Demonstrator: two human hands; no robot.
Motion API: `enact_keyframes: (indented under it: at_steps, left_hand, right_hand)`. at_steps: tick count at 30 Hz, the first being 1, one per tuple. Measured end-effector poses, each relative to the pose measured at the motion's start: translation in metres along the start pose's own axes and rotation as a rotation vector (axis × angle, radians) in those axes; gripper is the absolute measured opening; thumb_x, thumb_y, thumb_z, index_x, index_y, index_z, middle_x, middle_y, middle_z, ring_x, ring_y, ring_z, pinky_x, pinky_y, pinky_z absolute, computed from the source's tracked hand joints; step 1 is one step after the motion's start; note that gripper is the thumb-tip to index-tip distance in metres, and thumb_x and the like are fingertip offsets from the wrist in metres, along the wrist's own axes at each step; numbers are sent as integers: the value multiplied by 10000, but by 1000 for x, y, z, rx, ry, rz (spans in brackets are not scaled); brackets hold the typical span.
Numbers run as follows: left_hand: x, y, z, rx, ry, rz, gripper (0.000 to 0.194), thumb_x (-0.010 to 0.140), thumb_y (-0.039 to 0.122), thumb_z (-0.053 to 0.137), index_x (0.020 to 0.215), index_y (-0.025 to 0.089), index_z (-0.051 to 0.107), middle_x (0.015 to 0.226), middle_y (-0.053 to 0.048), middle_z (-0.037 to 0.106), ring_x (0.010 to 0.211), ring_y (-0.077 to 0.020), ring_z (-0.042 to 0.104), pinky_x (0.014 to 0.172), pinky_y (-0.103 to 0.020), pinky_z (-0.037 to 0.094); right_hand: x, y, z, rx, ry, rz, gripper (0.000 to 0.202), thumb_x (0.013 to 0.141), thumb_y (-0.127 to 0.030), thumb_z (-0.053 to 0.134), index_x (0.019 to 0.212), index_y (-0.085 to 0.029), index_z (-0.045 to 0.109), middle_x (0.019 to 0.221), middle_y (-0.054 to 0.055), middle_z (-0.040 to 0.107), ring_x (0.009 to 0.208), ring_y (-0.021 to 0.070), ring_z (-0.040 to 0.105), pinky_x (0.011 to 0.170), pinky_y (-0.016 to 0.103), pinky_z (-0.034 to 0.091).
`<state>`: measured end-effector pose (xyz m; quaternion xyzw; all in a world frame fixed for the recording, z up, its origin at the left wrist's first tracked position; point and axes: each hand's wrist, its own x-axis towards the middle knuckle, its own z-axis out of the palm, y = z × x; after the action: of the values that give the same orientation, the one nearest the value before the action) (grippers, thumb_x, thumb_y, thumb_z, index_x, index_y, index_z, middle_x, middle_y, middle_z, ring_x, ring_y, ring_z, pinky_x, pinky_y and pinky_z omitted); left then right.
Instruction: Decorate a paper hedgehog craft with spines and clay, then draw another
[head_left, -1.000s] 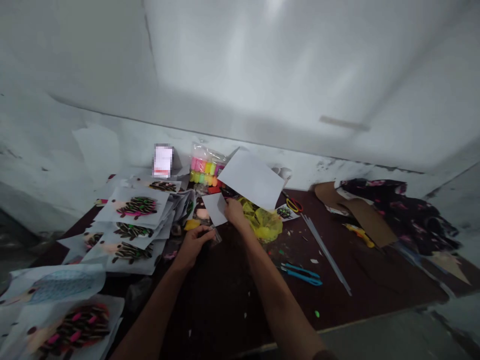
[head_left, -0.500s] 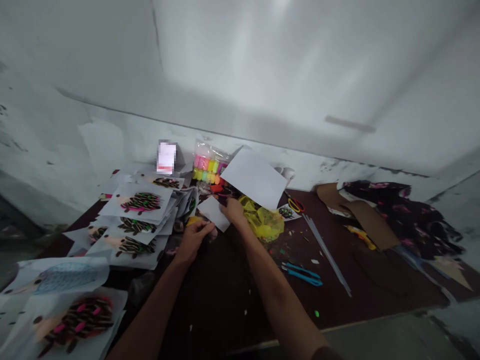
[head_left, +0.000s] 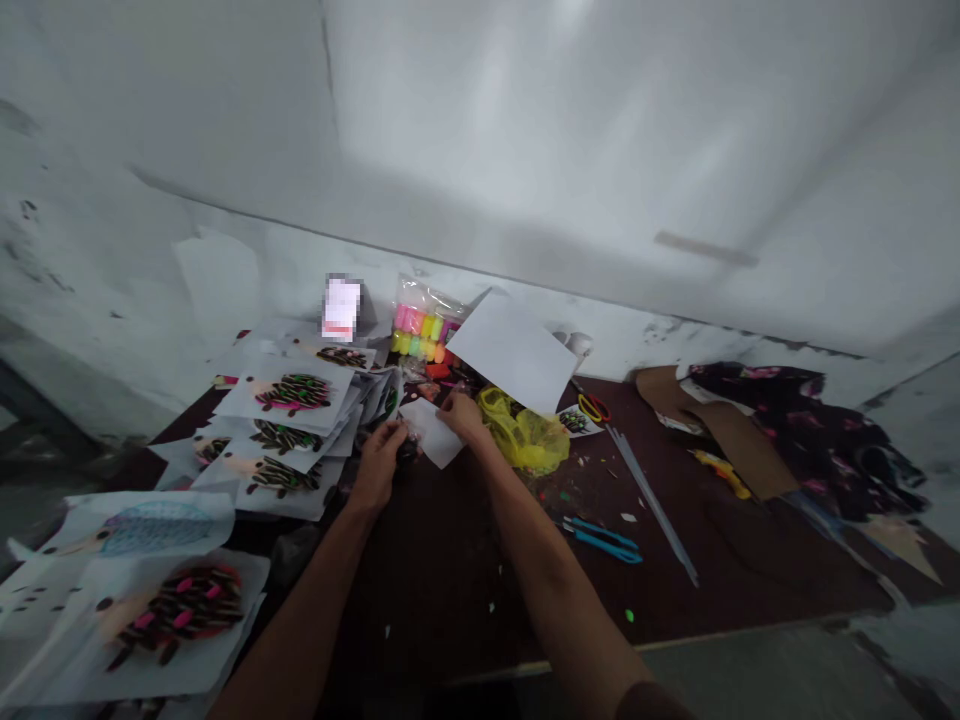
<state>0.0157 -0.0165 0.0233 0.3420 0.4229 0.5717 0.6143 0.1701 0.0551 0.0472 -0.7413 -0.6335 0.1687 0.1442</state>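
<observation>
My right grip [head_left: 463, 417] pinches the small white sheet [head_left: 441, 448] at one o'clock, likely steadying it; whether my left grip [head_left: 380, 462] closes, I can't tell.

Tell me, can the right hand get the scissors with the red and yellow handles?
Probably yes, though not straight across: the yellow plastic bag lies between the right hand and the scissors, so it would likely go over or around. Nothing seems to lie on their handles.

Two bare forearms [head_left: 551, 570], a dark right sleeve [head_left: 652, 702]
</observation>
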Motion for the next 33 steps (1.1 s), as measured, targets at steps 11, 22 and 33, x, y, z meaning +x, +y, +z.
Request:
enact_keyframes:
  at_steps: [11, 22, 33]
  left_hand:
    - [7, 6, -13, -84, 169, 126, 456, 620, 545, 823, 845, 178, 672, 702, 19, 632, 506, -106, 559, 470, -235, 462]
    - [13, 8, -7, -33, 38, 174, 280, 574, 310, 825, 779, 176, 689, 745, -4, 681, 668, -125, 602, 638, -246, 490]
    - [8, 2, 25, 116, -150, 156, 346, 566, 313, 836, 838, 147, 701, 813, -16, 710, 783, -148, 665, 734, -256, 540]
  right_hand:
    - [-51, 37, -46, 536, 167, -97, 81, 796, -177, 530, 765, -201, 601, 686, -38, 587, 634, 134, 510, 613, 226, 389]
    - [-104, 27, 0, 398, -254, -308, 141, 789, -81, 609, 748, -179, 703, 744, -11, 678, 711, 136, 593, 660, 215, 407]
    - [-96, 23, -3, 779, -19, -177, 304, 902, -404, 567, 685, -191, 557, 599, -30, 556, 536, 112, 507, 542, 230, 383]
